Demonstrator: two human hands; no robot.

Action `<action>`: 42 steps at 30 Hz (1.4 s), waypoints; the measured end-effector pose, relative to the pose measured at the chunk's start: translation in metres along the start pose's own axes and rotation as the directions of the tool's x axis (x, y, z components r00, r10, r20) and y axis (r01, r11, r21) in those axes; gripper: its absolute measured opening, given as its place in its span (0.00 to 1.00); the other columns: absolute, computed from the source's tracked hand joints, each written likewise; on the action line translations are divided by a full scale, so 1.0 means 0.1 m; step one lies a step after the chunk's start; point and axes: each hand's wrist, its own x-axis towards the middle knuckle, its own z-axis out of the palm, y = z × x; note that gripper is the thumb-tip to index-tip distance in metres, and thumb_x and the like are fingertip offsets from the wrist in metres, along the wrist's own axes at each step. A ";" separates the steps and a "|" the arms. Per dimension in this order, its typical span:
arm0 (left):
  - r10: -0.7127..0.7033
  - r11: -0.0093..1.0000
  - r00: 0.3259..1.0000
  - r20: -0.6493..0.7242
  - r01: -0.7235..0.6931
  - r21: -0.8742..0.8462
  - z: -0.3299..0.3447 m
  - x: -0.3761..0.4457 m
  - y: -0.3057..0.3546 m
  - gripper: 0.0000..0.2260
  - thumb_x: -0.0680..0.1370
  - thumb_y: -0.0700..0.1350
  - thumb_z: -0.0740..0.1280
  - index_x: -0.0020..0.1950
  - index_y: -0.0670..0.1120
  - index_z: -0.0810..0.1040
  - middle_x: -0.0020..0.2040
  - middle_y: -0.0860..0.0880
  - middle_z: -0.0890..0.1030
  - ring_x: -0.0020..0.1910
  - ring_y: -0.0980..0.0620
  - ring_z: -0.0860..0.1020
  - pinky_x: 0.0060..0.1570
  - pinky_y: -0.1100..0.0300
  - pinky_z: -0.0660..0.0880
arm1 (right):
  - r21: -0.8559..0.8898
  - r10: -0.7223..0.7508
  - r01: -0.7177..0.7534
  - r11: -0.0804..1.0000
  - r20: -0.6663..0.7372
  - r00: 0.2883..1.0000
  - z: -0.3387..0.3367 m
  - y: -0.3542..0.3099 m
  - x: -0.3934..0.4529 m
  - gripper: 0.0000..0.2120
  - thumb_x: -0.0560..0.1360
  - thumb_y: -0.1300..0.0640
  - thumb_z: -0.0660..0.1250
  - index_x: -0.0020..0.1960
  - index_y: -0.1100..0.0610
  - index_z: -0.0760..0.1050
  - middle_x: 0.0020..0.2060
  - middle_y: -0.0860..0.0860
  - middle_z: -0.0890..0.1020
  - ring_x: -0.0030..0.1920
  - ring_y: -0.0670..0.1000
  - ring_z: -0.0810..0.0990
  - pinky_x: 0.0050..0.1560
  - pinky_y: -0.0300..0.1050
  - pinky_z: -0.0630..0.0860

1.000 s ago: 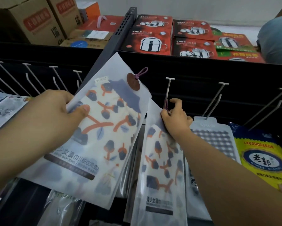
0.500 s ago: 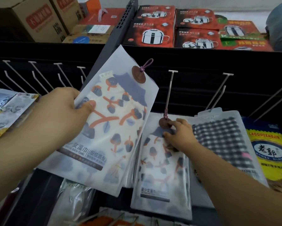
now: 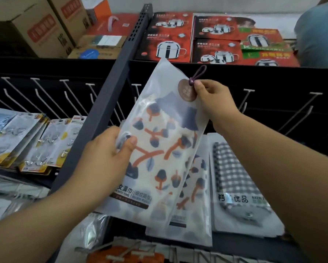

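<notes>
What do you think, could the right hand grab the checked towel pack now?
Probably not yet: the right hand is busy pinching the purple loop on the patterned pack. The checked pack lies mostly uncovered beside that forearm.

Both forearms reach forward, left hand (image 3: 110,154) gripping with thumb on top, right hand (image 3: 214,99) higher, fingertips pinched.

Two frosted plastic packets of orange-and-navy printed towel (image 3: 159,149) are counted, along with one packet of grey-checked towel (image 3: 235,177) and two large brown cardboard cartons with red labels (image 3: 36,33).
</notes>
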 end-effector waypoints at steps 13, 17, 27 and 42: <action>0.381 0.865 0.908 0.176 -0.417 0.277 -0.09 0.03 -0.16 0.13 0.78 0.59 0.58 0.45 0.51 0.73 0.40 0.58 0.73 0.39 0.59 0.73 0.37 0.61 0.71 | -0.041 0.160 -0.162 0.986 -0.039 0.986 -0.02 0.07 0.12 0.17 0.74 0.49 0.60 0.29 0.55 0.72 0.31 0.52 0.75 0.40 0.57 0.79 0.49 0.54 0.77; 0.500 0.733 0.825 0.264 -0.565 0.378 -0.20 0.16 -0.40 0.11 0.75 0.55 0.55 0.44 0.50 0.74 0.38 0.58 0.73 0.37 0.56 0.72 0.42 0.59 0.67 | -0.190 0.260 -0.255 0.948 0.004 0.966 0.06 0.38 0.08 0.14 0.70 0.44 0.59 0.32 0.50 0.76 0.38 0.55 0.79 0.48 0.62 0.80 0.56 0.58 0.76; 0.585 0.684 0.768 0.261 -0.641 0.349 -0.19 0.23 -0.68 0.09 0.75 0.51 0.57 0.36 0.52 0.72 0.31 0.61 0.69 0.36 0.60 0.68 0.49 0.63 0.64 | -0.157 0.294 -0.287 0.945 0.024 0.956 0.37 0.74 0.20 0.16 0.80 0.45 0.56 0.45 0.56 0.74 0.41 0.56 0.77 0.43 0.57 0.75 0.47 0.53 0.72; 0.575 0.734 0.787 0.222 -0.617 0.285 -0.21 0.21 -0.69 0.06 0.73 0.51 0.59 0.41 0.53 0.74 0.31 0.60 0.74 0.38 0.56 0.73 0.60 0.79 0.57 | 0.014 0.228 -0.230 0.973 0.078 0.971 0.38 0.60 0.30 0.16 0.83 0.52 0.54 0.38 0.54 0.71 0.33 0.52 0.74 0.33 0.50 0.72 0.32 0.42 0.68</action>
